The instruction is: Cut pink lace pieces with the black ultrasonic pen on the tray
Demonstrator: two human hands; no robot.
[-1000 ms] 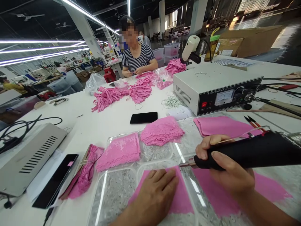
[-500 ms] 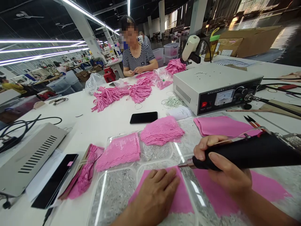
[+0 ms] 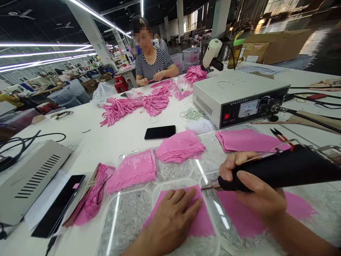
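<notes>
My left hand (image 3: 170, 218) lies flat with its fingers stretched out, pressing on a pink fabric piece (image 3: 204, 222). Wrapped in my right hand (image 3: 262, 199) is a black ultrasonic handpiece (image 3: 282, 170) with a metal tip (image 3: 211, 185). That tip is at the fabric's right edge, near its upper corner; whether it touches the cloth I cannot tell. Under my right hand lies another pink fabric piece (image 3: 237, 217), partly hidden by the hand. Beyond my left hand are a stack of pink lace pieces (image 3: 134, 170) and a second lace stack (image 3: 181, 146).
A grey generator box (image 3: 239, 96) stands at the back right, near folded pink fabric (image 3: 247, 140). A phone (image 3: 160, 132) lies mid-table. At left are another grey box (image 3: 34, 181) and a dark tablet-like device (image 3: 58, 206). Across the table sits a person (image 3: 154, 65) beside pink strips (image 3: 119, 110).
The whole view has shifted slightly. My left hand's fingers have spread and drawn a little back from the fabric's top corner. The metal tip has moved slightly down along the fabric's right edge.
</notes>
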